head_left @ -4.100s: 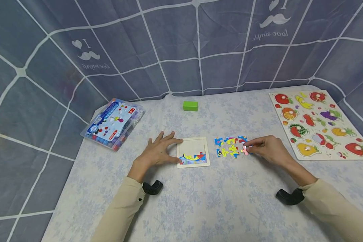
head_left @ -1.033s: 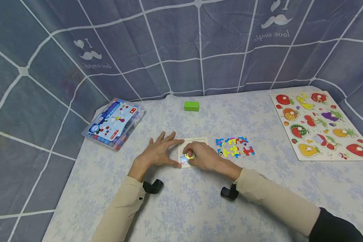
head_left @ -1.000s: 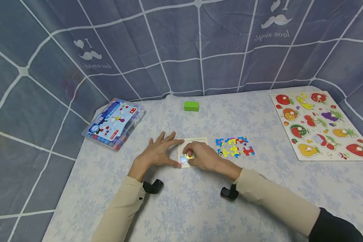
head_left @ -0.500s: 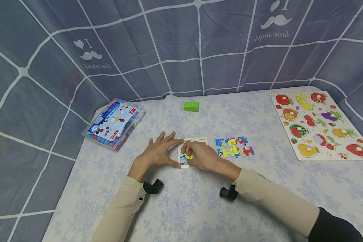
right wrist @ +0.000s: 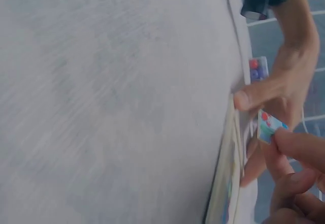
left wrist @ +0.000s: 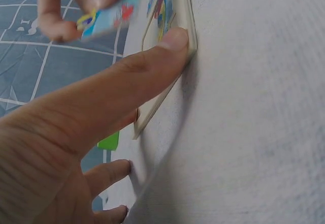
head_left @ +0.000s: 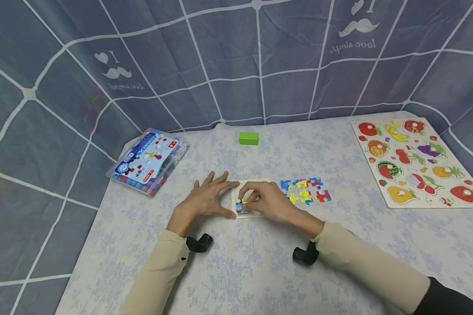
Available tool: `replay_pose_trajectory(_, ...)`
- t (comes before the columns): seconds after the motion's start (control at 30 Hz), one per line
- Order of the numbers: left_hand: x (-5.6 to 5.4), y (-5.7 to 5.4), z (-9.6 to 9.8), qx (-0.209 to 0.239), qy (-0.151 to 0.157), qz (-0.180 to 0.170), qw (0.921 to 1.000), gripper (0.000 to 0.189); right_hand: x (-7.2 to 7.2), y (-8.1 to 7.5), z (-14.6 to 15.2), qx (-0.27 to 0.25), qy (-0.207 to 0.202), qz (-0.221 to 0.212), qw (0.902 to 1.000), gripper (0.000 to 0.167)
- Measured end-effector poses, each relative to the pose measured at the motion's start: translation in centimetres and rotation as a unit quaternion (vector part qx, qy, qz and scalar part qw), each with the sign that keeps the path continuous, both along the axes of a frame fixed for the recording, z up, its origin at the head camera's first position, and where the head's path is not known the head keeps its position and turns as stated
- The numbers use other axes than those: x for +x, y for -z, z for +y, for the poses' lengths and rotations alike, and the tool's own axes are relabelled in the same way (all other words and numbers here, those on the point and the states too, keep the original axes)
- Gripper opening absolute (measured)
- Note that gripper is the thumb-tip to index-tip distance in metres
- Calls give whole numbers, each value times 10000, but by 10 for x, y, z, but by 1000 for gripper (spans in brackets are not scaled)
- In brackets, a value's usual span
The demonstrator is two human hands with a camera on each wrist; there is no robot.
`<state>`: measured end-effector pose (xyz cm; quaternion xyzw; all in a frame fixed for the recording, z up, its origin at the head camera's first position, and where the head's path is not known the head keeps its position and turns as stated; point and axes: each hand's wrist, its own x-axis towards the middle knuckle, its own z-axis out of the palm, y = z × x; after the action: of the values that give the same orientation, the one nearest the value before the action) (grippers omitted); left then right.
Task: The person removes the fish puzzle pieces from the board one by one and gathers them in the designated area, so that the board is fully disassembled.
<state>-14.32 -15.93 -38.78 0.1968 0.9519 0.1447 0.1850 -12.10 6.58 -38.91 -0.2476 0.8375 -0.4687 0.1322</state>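
My left hand (head_left: 206,199) lies at the left side of a small pale wooden puzzle frame (head_left: 234,200), fingers spread. Its thumb presses the near left corner and its index finger touches the far left one. Over the frame, my right hand (head_left: 273,203) pinches a jigsaw piece (right wrist: 268,126) between thumb and index finger. Blue with a red figure and a yellow tip, the piece (left wrist: 110,18) is tilted and raised off the frame in the left wrist view. Other pieces (left wrist: 163,13) show inside the frame there; in the head view the right hand hides most of its inside.
Several loose jigsaw pieces (head_left: 305,191) lie in rows right of the frame. Beyond it sits a green block (head_left: 248,138). A clear plastic box (head_left: 149,162) of colourful parts stands at the back left, a fruit peg board (head_left: 418,164) at the right.
My right hand has moved left from the loose pieces to the frame. After working low inside it, the hand has now lifted a jigsaw piece. My left hand has stayed put.
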Motion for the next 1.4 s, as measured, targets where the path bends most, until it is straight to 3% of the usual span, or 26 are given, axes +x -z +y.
replay_pose_trajectory(0.17, 0, 0, 0, -5, -10, 18, 10000, 97, 1, -2, 19, -100, 207, -562, 9982, 17)
replay_pose_trajectory(0.3, 0, -1, 0, 25, -16, 15, 10000, 97, 6, 1, 36, -9, 338, -767, 9965, 17)
replay_pose_trajectory(0.67, 1, -3, 2, 76, -61, -67, 9999, 97, 20, 9, 86, 255, 764, -877, 9929, 18)
replay_pose_trajectory(1.07, 1, 0, 0, 108, -60, -80, 9999, 97, 24, 11, 106, 605, 1163, -714, 9888, 22)
replay_pose_trajectory(1.4, 2, -1, 0, 159, -40, -86, 9998, 96, 24, 15, 105, 947, 1310, -22, 9868, 15)
